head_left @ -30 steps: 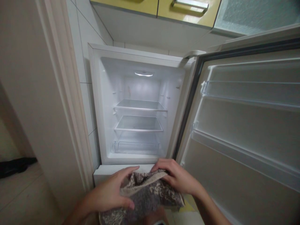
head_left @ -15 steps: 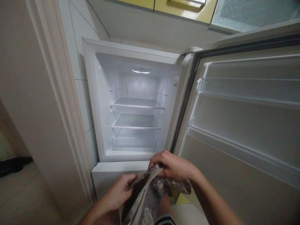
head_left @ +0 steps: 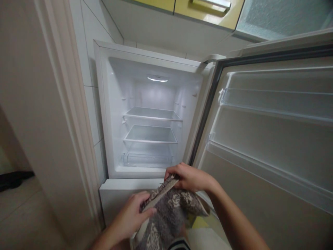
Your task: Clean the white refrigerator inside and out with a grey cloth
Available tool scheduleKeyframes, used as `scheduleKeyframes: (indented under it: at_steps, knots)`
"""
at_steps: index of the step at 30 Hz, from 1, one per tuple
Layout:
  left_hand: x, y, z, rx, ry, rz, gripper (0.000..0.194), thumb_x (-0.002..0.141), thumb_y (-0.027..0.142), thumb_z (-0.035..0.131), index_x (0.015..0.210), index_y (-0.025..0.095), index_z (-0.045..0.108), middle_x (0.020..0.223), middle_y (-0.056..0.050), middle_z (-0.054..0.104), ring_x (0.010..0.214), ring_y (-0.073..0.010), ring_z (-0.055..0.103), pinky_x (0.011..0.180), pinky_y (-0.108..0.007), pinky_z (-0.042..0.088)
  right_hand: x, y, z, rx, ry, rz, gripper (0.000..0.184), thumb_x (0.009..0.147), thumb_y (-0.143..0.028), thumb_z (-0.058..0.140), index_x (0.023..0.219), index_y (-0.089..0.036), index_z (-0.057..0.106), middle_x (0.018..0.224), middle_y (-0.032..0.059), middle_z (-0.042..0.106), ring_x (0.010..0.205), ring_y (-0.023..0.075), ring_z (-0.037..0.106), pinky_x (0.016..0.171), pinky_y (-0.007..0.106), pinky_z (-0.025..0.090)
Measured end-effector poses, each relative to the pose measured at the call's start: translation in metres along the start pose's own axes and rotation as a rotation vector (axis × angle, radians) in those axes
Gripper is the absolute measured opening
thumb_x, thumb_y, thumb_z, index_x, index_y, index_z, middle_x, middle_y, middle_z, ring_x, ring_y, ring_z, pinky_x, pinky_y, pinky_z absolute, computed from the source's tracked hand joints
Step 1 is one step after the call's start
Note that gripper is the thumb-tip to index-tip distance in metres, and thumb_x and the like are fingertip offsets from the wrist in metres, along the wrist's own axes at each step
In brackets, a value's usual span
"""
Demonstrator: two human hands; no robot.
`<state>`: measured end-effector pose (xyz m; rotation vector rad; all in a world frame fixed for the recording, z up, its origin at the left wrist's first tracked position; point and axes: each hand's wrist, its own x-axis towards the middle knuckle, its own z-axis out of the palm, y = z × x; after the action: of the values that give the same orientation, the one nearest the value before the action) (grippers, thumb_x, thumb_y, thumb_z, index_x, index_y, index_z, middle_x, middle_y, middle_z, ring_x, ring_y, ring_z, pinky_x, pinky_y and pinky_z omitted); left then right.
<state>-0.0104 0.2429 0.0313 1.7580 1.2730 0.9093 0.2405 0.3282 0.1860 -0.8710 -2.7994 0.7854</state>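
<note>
A grey-brown patterned towel (head_left: 166, 211) hangs between my two hands in front of the fridge. My left hand (head_left: 135, 211) is closed on its upper edge at the left, thumb lying over the cloth. Higher and to the right, my right hand (head_left: 186, 178) pinches the folded edge, its fingertips partly hidden behind the fabric. Just beyond the towel stands the open fridge compartment (head_left: 114, 114), lit from inside. It has two glass shelves, the upper shelf (head_left: 153, 113) and the lower shelf (head_left: 151, 134), above a clear drawer (head_left: 148, 159).
The fridge door (head_left: 260, 146) is swung wide to the right, with clear door racks (head_left: 275, 104). A door frame (head_left: 70, 121) rises close on the left. Yellow cabinets (head_left: 208, 12) hang overhead. A dark item (head_left: 15, 180) lies on the floor at far left.
The towel has spread flatter, showing more of its patterned face. My left hand has shifted slightly left with its thumb now over the cloth; my right hand has risen a little.
</note>
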Motion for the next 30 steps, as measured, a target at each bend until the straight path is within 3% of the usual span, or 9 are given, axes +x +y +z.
scheduleKeyframes:
  at_steps: [4, 7, 11, 14, 19, 22, 24, 27, 30]
  knots:
    - [0.004, -0.012, 0.005, -0.119, 0.115, -0.029, 0.039, 0.092, 0.057, 0.068, 0.104, 0.025, 0.085, 0.104, -0.008, 0.084, 0.115, -0.0351, 0.073, 0.104, -0.039, 0.056, 0.002, 0.004, 0.003, -0.101, 0.042, 0.084, 0.041, 0.085, -0.001, 0.074, 0.120, -0.020, 0.080, 0.108, 0.0022, 0.081, 0.100, 0.0185, 0.073, 0.085, 0.024, 0.047]
    - [0.006, -0.013, 0.003, -0.275, 0.131, -0.184, 0.046, 0.085, 0.063, 0.072, 0.106, 0.025, 0.085, 0.089, -0.006, 0.082, 0.105, -0.0354, 0.076, 0.093, -0.040, 0.061, -0.001, -0.003, 0.033, -0.345, 0.185, 0.073, 0.031, 0.099, -0.007, 0.064, 0.122, -0.021, 0.078, 0.114, 0.0066, 0.079, 0.108, 0.0226, 0.070, 0.093, 0.031, 0.047]
    - [0.012, -0.010, 0.001, -0.615, 0.332, -0.290, 0.053, 0.072, 0.062, 0.082, 0.105, 0.020, 0.083, 0.103, -0.008, 0.086, 0.100, -0.0316, 0.078, 0.088, -0.038, 0.061, -0.008, -0.003, 0.109, -0.404, 0.320, 0.009, 0.031, 0.105, -0.014, 0.059, 0.131, -0.027, 0.072, 0.120, 0.0074, 0.071, 0.116, 0.0267, 0.062, 0.106, 0.040, 0.045]
    - [0.014, -0.006, 0.003, -0.851, 0.494, -0.298, 0.062, 0.061, 0.053, 0.091, 0.112, 0.019, 0.082, 0.114, -0.010, 0.086, 0.112, -0.0323, 0.078, 0.096, -0.038, 0.061, -0.004, 0.012, 0.176, -0.130, 0.395, 0.047, 0.056, 0.089, -0.007, 0.061, 0.141, -0.030, 0.065, 0.130, 0.0086, 0.066, 0.123, 0.0271, 0.061, 0.109, 0.038, 0.048]
    - [0.008, 0.004, 0.004, -1.056, 0.446, -0.341, 0.074, 0.056, 0.049, 0.100, 0.122, 0.020, 0.080, 0.114, -0.009, 0.086, 0.110, -0.0326, 0.081, 0.092, -0.038, 0.062, 0.010, 0.039, 0.247, 0.275, 0.456, -0.015, 0.068, 0.072, -0.030, 0.075, 0.138, -0.033, 0.063, 0.126, 0.0082, 0.066, 0.114, 0.0320, 0.066, 0.100, 0.039, 0.056]
    - [0.001, 0.006, -0.011, -1.060, 0.352, -0.308, 0.070, 0.059, 0.051, 0.101, 0.119, 0.021, 0.081, 0.120, -0.010, 0.085, 0.116, -0.0340, 0.079, 0.099, -0.040, 0.062, 0.007, 0.050, 0.250, 0.376, 0.418, -0.036, 0.070, 0.067, -0.056, 0.090, 0.129, -0.035, 0.067, 0.112, 0.0062, 0.068, 0.103, 0.0320, 0.067, 0.095, 0.040, 0.059]
    - [-0.002, 0.009, -0.023, -1.032, 0.296, -0.296, 0.068, 0.061, 0.051, 0.101, 0.119, 0.022, 0.081, 0.122, -0.010, 0.085, 0.118, -0.0353, 0.079, 0.102, -0.043, 0.062, -0.001, 0.055, 0.244, 0.489, 0.538, 0.078, 0.073, 0.068, -0.077, 0.087, 0.123, -0.032, 0.070, 0.104, 0.0073, 0.067, 0.099, 0.0318, 0.067, 0.092, 0.043, 0.060]
    - [-0.001, 0.012, -0.027, -0.883, 0.271, -0.241, 0.058, 0.073, 0.050, 0.092, 0.124, 0.026, 0.079, 0.126, -0.010, 0.083, 0.118, -0.0363, 0.078, 0.102, -0.046, 0.063, -0.006, 0.053, 0.230, 0.705, 0.711, 0.274, 0.076, 0.090, -0.095, 0.053, 0.122, -0.028, 0.071, 0.098, 0.0093, 0.067, 0.095, 0.0312, 0.069, 0.090, 0.047, 0.062]
    - [0.003, 0.012, 0.000, -0.503, 0.199, -0.018, 0.038, 0.089, 0.036, 0.071, 0.125, 0.029, 0.081, 0.140, -0.012, 0.076, 0.134, -0.0371, 0.070, 0.115, -0.051, 0.056, 0.004, 0.038, 0.216, 0.713, 0.547, 0.241, 0.090, 0.100, -0.092, 0.014, 0.138, -0.032, 0.069, 0.102, 0.0124, 0.071, 0.098, 0.0340, 0.074, 0.084, 0.051, 0.064]
